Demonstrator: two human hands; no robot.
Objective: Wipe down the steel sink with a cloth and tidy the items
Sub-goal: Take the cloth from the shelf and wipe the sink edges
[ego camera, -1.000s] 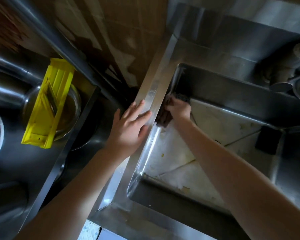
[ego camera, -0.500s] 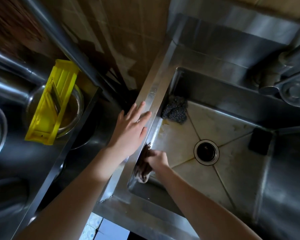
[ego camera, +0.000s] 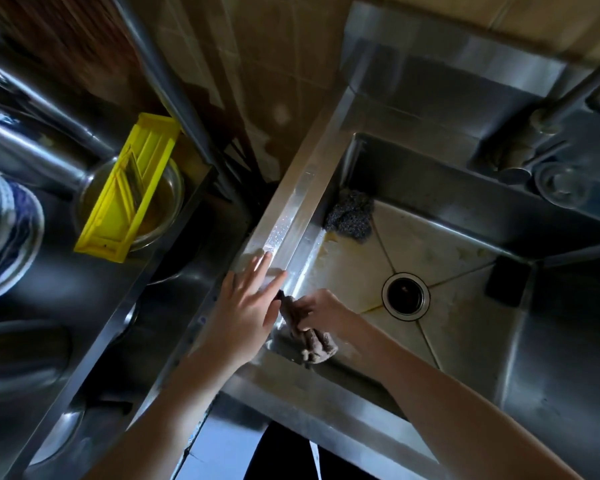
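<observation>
Gripping a bunched brownish cloth [ego camera: 314,341], the right hand [ego camera: 321,308] holds it against the left inner wall of the steel sink [ego camera: 293,206], low down near the basin's front-left corner. The fingers are curled round the cloth, and its loose end lies on the basin floor just below the hand.

The left hand [ego camera: 246,306] rests flat on the sink's left rim. Its fingers are straight and slightly spread, and it holds nothing. It sits just beside the right hand, with the rim's edge between them. Small water drops glint on the rim beyond its fingertips.

A grey steel wool pad [ego camera: 350,216] sits in the back-left corner of the basin, with a yellowish stain on the floor just in front of it. The round drain [ego camera: 406,296] lies open and dark in the middle of the floor. A dark rectangular block [ego camera: 508,280] rests against the right wall; what it is cannot be told. The tap [ego camera: 568,109] rises from the back-right rim.

To the left, apart from the sink, a steel tabletop [ego camera: 84,306] carries a yellow slicer [ego camera: 129,188] lying across a glass bowl [ego camera: 168,206]. A blue-and-white dish [ego camera: 11,230] shows at the far left edge.
</observation>
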